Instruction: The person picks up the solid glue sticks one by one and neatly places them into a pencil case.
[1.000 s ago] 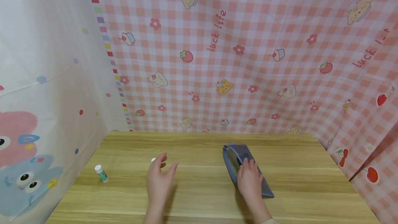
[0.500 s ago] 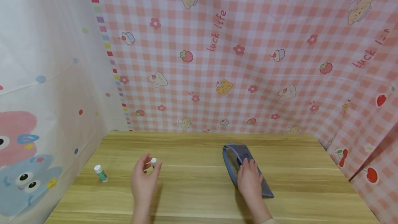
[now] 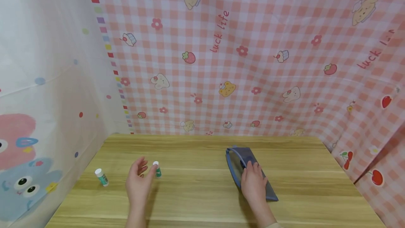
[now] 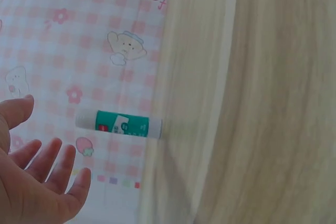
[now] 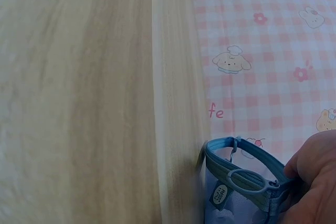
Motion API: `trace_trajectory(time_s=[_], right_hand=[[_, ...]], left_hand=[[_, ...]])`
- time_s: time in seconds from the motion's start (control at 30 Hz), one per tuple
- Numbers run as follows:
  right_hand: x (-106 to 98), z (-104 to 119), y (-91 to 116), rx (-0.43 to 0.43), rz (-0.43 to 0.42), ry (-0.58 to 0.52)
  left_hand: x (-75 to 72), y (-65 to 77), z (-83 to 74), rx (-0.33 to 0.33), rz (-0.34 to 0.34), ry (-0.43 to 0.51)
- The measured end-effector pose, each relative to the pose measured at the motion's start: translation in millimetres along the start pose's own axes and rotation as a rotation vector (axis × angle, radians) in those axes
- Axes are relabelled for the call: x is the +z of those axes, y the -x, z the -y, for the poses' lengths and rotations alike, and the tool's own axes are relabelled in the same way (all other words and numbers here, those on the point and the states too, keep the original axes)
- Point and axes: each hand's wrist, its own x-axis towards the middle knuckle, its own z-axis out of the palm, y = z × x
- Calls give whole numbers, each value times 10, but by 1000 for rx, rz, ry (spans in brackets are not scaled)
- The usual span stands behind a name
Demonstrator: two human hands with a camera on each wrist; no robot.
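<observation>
My left hand [image 3: 138,182] is held over the left half of the table, fingers spread and loosely bent, holding nothing. Just right of its thumb in the head view stands a green glue stick [image 3: 158,170] with a white cap. A second, similar glue stick [image 3: 102,177] stands farther left. The left wrist view has one upright glue stick [image 4: 123,123] beyond the fingertips. My right hand [image 3: 254,182] grips the edge of a blue mesh zipper pouch [image 3: 267,188]. Its zippered mouth gapes in the right wrist view, with a round zipper pull [image 5: 247,181] at the front.
The wood-grain table [image 3: 196,203] ends at the back against a pink checked cloth [image 3: 205,73] with cartoon prints. A white cloth [image 3: 63,62] with dots and cartoon figures hangs along the left side.
My left hand has moved left, from in front of the nearer glue stick to the gap between both sticks, uncovering that stick. The right hand and the pouch stay in place.
</observation>
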Motion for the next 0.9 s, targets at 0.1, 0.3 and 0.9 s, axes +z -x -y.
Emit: trace_trajectory(time_s=[0.1,0.3,0.9], right_hand=[[1,-3,0,4,1,1],[-3,1,3,1,4,2],[3,-3,3,-1,6,3]], left_hand=[[-11,-23,34,-30,26,14],[-26,-47,103,-102,88,32],[50,-189,257,-181,254,167]])
